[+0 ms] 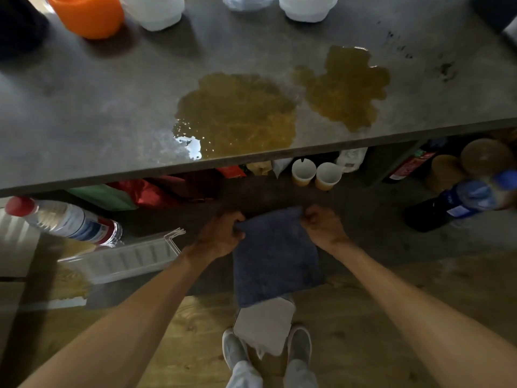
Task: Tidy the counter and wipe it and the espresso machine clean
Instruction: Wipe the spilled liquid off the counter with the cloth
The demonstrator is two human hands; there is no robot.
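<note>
A dark blue cloth (275, 259) hangs below the counter's front edge, held by its two top corners. My left hand (222, 235) grips the left corner and my right hand (321, 225) pinches the right corner. On the grey counter (98, 107) lie two brownish puddles: a large one (237, 113) reaching the front edge and a smaller one (347, 85) to its right. Dark specks (444, 70) mark the counter at the far right. The espresso machine is not in view.
An orange container (86, 15) and white tubs (154, 9) stand along the counter's back. The shelf below holds a clear bottle with a red cap (64, 219), a clear plastic tray (120, 259), two paper cups (316, 173) and a blue bottle (461, 200).
</note>
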